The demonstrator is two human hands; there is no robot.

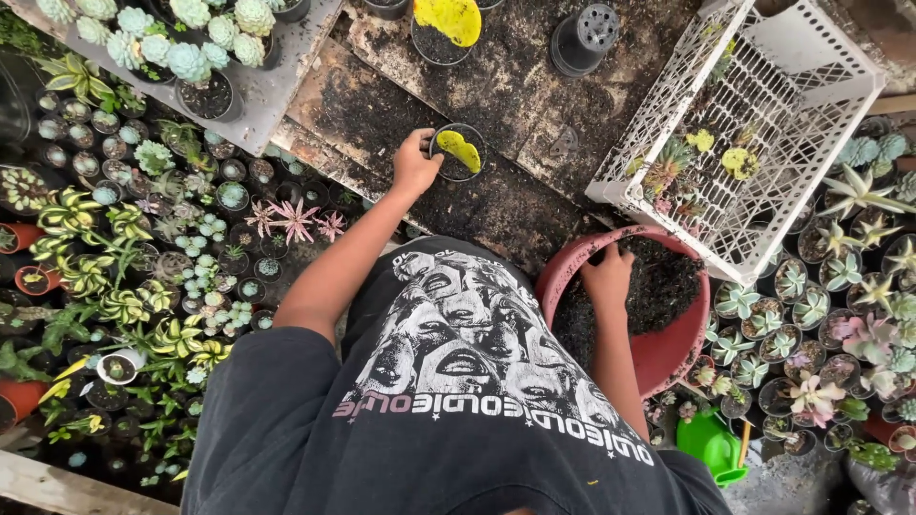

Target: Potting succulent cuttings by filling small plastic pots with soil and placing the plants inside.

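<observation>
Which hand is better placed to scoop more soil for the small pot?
Right, probably. The right hand is already down in the soil of the red basin, while the left hand grips the small black pot with the yellow cutting, steadying it.

Soil-strewn board (515,86) under black pots (582,38)

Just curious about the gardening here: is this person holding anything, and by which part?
The left hand grips a small black pot by its rim. The right hand is in the red basin's soil; whether it holds any cannot be told.
</observation>
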